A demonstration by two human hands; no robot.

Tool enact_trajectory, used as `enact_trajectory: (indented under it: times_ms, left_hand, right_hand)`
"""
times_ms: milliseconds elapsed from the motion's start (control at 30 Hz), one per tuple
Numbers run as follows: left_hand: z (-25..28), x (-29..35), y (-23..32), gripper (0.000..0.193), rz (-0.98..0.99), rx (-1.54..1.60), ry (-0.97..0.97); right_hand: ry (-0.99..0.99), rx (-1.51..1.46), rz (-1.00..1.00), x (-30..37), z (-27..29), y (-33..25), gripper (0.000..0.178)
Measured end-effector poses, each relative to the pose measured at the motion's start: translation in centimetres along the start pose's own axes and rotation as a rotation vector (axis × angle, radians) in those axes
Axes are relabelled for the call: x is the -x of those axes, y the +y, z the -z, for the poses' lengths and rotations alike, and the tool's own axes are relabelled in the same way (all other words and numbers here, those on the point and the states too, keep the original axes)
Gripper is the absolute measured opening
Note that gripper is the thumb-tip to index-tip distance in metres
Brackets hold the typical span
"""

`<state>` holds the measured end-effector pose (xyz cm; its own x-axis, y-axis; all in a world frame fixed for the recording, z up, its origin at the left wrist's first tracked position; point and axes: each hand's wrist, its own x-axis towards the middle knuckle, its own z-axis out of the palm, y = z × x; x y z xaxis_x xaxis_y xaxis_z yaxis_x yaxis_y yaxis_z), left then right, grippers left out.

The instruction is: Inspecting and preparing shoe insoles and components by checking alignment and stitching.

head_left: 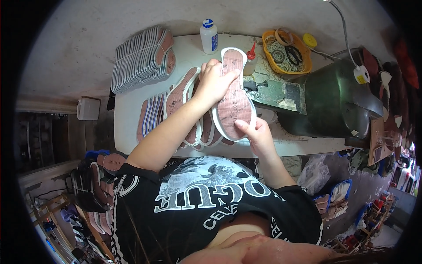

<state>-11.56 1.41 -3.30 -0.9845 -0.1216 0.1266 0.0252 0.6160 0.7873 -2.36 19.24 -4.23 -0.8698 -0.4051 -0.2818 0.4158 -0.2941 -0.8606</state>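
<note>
The left hand point(216, 82) grips the sole point(232, 103) at its narrow end, the right hand point(256, 131) pinches the broad one — above the table point(187, 49). Likely light, flexible (hardly fragile) — best held by its edges.

Cool white light falls brightest on the worktable point(187, 50) and the pale-rimmed insole point(234, 105), with a small glare spot at the far edge, right of centre, and a soft sheen on the dark green machine point(327, 94), while the left side sinks into dimness. The fisheye bows the table's far edge and ends in a black rim (toward the right, things turn soft and partly washed out), yet the middle looks fairly sharp.
</note>
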Motion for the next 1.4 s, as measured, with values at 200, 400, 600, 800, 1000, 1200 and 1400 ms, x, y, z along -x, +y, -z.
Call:
enact_trajectory:
  times_ms: [200,400,600,800,1000,1200,1400]
  left_hand:
    - [-0.1,-0.4,-0.4,0.047,0.002,0.012,0.003]
    - [-0.2,-0.6,-0.9,0.048,-0.026,0.009,0.013]
    - [0.2,-0.8,-0.4,0.048,0.011,0.014,-0.034]
    - [0.1,-1.0,-0.9,0.049,0.038,0.070,-0.078]
    - [0.7,-2.8,-1.6,0.056,0.104,0.068,-0.216]
    - [1.9,-4.5,-1.7,0.075,-0.148,-0.212,-0.025]
    - [5.0,-7.5,0.3,0.054,-0.509,-0.119,-1.033]
  right_hand:
    - [-0.115,0.049,-0.241,0.6,-0.2,-0.1,0.032]
    - [-0.388,-0.033,-0.166,0.6,1.4,-0.8,0.035]
    - [-0.134,0.117,-0.071,0.5,0.4,-0.2,0.031]
    - [0.016,-0.057,-0.064,0.6,-1.7,1.0,0.024]
    - [0.076,-0.169,-0.115,-0.1,-3.6,-0.4,0.023]
    - [0.083,-0.204,-0.092,-1.6,-4.2,-1.3,0.022]
    - [0.045,-0.229,-0.063,-2.7,-4.0,-1.4,0.024]
